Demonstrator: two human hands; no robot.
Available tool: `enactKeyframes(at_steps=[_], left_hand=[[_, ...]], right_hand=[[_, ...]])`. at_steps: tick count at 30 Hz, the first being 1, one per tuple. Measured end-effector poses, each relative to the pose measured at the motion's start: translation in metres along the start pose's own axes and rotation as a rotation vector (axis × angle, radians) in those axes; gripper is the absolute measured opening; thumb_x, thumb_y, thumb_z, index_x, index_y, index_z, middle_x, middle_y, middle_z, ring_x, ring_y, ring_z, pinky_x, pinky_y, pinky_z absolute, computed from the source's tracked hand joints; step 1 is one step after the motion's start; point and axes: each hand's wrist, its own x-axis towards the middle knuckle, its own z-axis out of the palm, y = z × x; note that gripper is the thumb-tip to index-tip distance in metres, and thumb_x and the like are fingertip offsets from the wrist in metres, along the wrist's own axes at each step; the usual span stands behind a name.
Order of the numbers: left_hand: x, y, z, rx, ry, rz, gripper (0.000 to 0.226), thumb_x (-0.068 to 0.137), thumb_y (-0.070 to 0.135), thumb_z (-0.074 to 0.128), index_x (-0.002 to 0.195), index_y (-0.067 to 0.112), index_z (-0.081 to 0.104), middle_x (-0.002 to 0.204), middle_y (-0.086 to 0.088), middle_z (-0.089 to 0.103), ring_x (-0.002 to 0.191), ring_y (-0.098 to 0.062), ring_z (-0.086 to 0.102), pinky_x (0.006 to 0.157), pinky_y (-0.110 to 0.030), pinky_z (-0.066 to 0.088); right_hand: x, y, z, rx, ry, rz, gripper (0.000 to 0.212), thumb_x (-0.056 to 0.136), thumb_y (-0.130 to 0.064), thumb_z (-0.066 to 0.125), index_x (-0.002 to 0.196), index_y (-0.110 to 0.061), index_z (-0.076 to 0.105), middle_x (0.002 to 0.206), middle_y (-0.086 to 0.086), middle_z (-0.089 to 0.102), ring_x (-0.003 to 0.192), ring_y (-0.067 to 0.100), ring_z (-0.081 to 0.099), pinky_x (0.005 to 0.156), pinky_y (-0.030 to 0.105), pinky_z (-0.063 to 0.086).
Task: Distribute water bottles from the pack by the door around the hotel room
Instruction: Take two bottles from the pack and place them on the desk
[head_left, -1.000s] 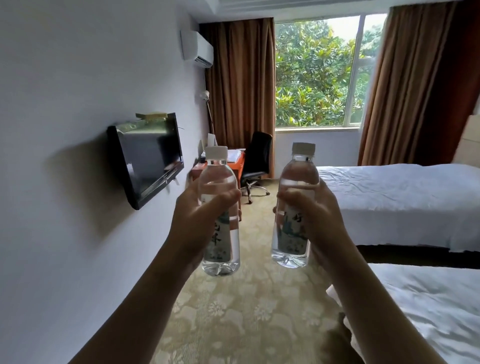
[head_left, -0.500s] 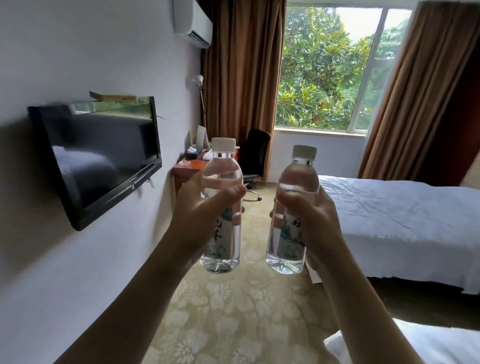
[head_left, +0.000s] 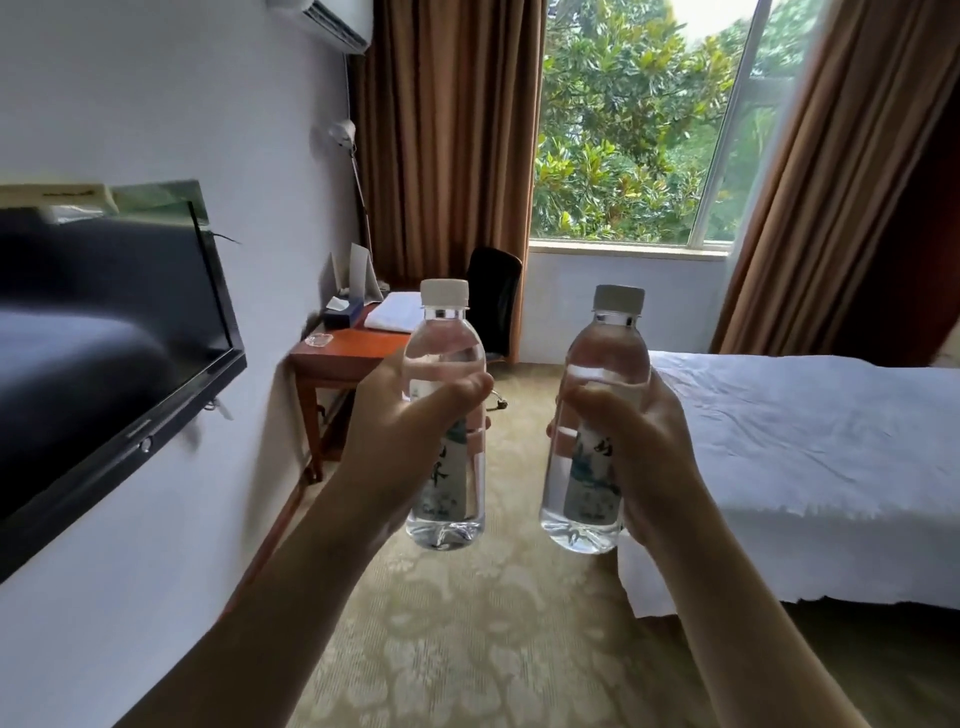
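Note:
Two clear water bottles with white caps and pale labels are held upright in front of me at chest height. My left hand (head_left: 402, 431) grips the left bottle (head_left: 445, 358) around its middle, thumb across the front. My right hand (head_left: 641, 447) grips the right bottle (head_left: 608, 358) the same way. The bottles are apart, a hand's width between them. The pack by the door is out of view.
A wall-mounted TV (head_left: 104, 332) juts out at the left. Ahead stands an orange-brown desk (head_left: 345, 353) with a folded towel (head_left: 395, 312), a tissue box and an ashtray, and a black chair (head_left: 493, 296) behind it. A white bed (head_left: 810, 447) fills the right; patterned carpet runs between.
I have walked forward along the wall: the TV has slid to my left, the desk and bed are nearer. Both hands keep the same hold on the bottles.

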Motion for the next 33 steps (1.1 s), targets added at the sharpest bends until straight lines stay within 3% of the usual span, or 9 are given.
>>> enactKeyframes(at_steps=[3,7,11,15,18,22,26,29,33], left_hand=[[0.065,-0.038,0.019,0.002,0.019,0.017,0.019,0.083,0.014,0.067,0.099,0.025,0.068,0.077,0.002,0.070,0.065,-0.017,0.069,0.055,-0.026,0.058],[0.157,-0.080,0.045,0.035,0.052,-0.004,0.019,0.076,0.022,0.065,0.082,0.038,0.070,0.072,0.003,0.067,0.062,-0.015,0.067,0.053,-0.024,0.057],[0.247,-0.113,0.054,0.042,0.114,-0.019,0.020,0.074,0.021,0.066,0.090,0.033,0.069,0.071,0.005,0.071,0.061,-0.012,0.069,0.051,-0.021,0.054],[0.327,-0.153,0.048,0.046,0.185,-0.035,0.016,0.073,0.022,0.068,0.081,0.035,0.071,0.069,0.005,0.069,0.059,-0.008,0.067,0.049,-0.018,0.052],[0.389,-0.191,0.038,0.047,0.208,-0.036,0.022,0.084,0.009,0.071,0.087,0.031,0.068,0.069,0.011,0.071,0.059,-0.004,0.067,0.049,-0.014,0.051],[0.480,-0.250,0.015,0.060,0.225,-0.036,0.023,0.086,0.003,0.066,0.090,0.026,0.066,0.068,0.008,0.071,0.058,-0.003,0.067,0.047,-0.012,0.049],[0.583,-0.300,-0.015,0.029,0.173,-0.041,0.020,0.077,0.016,0.070,0.087,0.032,0.069,0.074,0.001,0.067,0.065,-0.015,0.067,0.057,-0.024,0.056],[0.662,-0.332,-0.027,0.024,0.161,-0.050,0.016,0.073,0.019,0.067,0.089,0.023,0.068,0.071,0.002,0.066,0.062,-0.012,0.066,0.055,-0.021,0.055],[0.747,-0.366,-0.030,0.027,0.131,-0.045,0.031,0.072,0.020,0.068,0.101,0.009,0.068,0.069,0.005,0.067,0.059,-0.008,0.066,0.052,-0.017,0.052]], right_hand=[[0.071,0.037,-0.020,0.007,0.004,-0.014,0.027,0.067,-0.034,0.072,0.092,-0.029,0.065,0.081,0.006,0.063,0.071,0.023,0.067,0.062,0.036,0.061],[0.174,0.079,-0.044,0.035,0.013,0.017,0.023,0.072,-0.026,0.069,0.094,-0.027,0.064,0.080,0.003,0.064,0.065,0.017,0.068,0.057,0.026,0.057],[0.276,0.110,-0.051,0.029,-0.040,0.013,0.032,0.071,-0.022,0.068,0.102,-0.016,0.062,0.082,0.007,0.061,0.065,0.016,0.066,0.056,0.026,0.055],[0.366,0.149,-0.043,0.040,-0.105,0.013,0.027,0.072,-0.019,0.069,0.099,-0.019,0.063,0.079,0.004,0.062,0.068,0.022,0.065,0.057,0.032,0.057],[0.435,0.187,-0.032,0.026,-0.155,0.014,0.028,0.072,-0.018,0.069,0.099,-0.021,0.063,0.078,0.001,0.063,0.069,0.021,0.064,0.062,0.036,0.057],[0.530,0.245,-0.010,-0.004,-0.144,0.027,0.030,0.071,-0.020,0.069,0.101,-0.022,0.063,0.073,-0.007,0.065,0.067,0.015,0.066,0.059,0.031,0.056],[0.622,0.289,0.017,-0.010,-0.149,0.046,0.032,0.072,-0.018,0.068,0.104,-0.018,0.062,0.074,-0.005,0.065,0.067,0.014,0.067,0.059,0.030,0.055],[0.694,0.312,0.032,-0.049,-0.156,0.045,0.033,0.072,-0.017,0.069,0.104,-0.018,0.062,0.077,-0.005,0.066,0.070,0.013,0.067,0.061,0.030,0.054],[0.775,0.337,0.036,-0.025,-0.106,0.049,0.034,0.071,-0.015,0.069,0.105,-0.016,0.062,0.076,-0.001,0.066,0.066,0.017,0.066,0.059,0.030,0.055]])
